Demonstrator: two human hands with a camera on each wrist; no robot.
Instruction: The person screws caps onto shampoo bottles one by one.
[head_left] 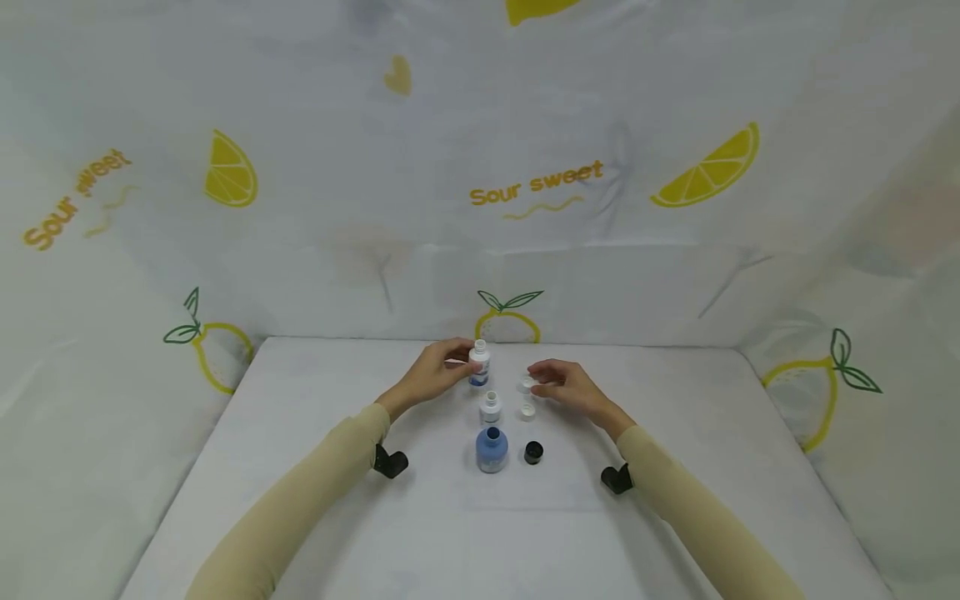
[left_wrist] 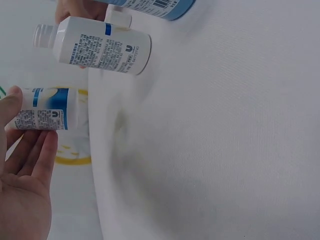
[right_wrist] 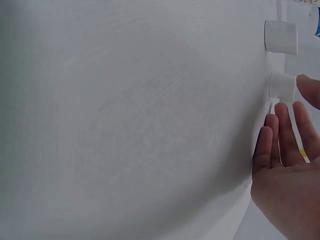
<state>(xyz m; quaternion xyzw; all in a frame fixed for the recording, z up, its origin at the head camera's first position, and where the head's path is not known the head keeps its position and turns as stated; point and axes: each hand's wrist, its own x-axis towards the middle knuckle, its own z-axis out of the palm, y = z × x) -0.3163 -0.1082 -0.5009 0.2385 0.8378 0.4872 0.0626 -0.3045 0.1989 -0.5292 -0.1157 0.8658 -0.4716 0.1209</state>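
At the far end of a row, my left hand (head_left: 431, 371) holds an upright, uncapped white bottle (head_left: 480, 367) with a blue-patterned label, thumb on one side and fingers on the other. In the left wrist view that bottle (left_wrist: 47, 107) sits between thumb and fingertips. Across from it, my right hand (head_left: 570, 386) reaches around the farthest white cap (head_left: 527, 382). In the right wrist view, the thumb and rather straight fingers lie close about this cap (right_wrist: 283, 86); firm contact is hard to make out.
A smaller uncapped white bottle (head_left: 490, 408) and an uncapped blue bottle (head_left: 492, 452) stand nearer in the row. To their right lie another white cap (head_left: 527, 412) and a black cap (head_left: 533, 452). A printed curtain (head_left: 420, 283) hangs behind the white table (head_left: 540, 533).
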